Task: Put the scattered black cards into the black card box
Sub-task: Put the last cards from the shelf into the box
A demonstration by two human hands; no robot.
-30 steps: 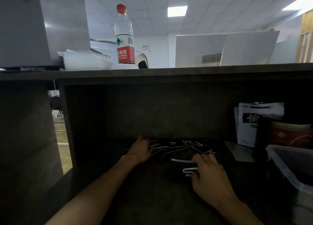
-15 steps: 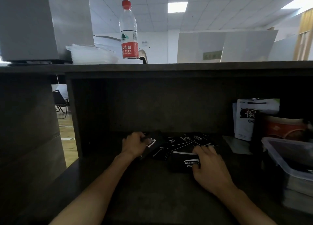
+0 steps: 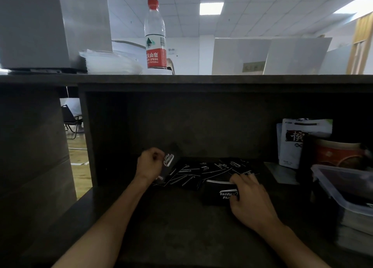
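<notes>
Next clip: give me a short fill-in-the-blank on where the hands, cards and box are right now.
1. The left hand holds up a black ____ with white lettering.
2. The right hand rests on the black card ____, which lies on the desk.
3. More black cards lie scattered between the two ____.
4. The water bottle on the shelf above has a ____ cap.

Missing words: card; box; hands; red
</notes>
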